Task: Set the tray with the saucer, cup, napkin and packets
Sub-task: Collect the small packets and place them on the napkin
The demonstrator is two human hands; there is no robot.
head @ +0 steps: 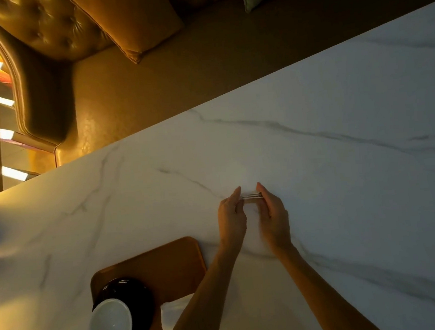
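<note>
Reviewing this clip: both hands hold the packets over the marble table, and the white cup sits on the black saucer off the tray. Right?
Not quite. In the head view the cup and saucer sit on the tray, not off it. Both hands, left and right, do hold the packets over the table.

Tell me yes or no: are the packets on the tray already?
No: both hands, left hand and right hand, hold the packets above the marble table, beyond the tray.

White marble table [338,129] bearing brown tray [167,262] and thin packets [251,196].
</note>
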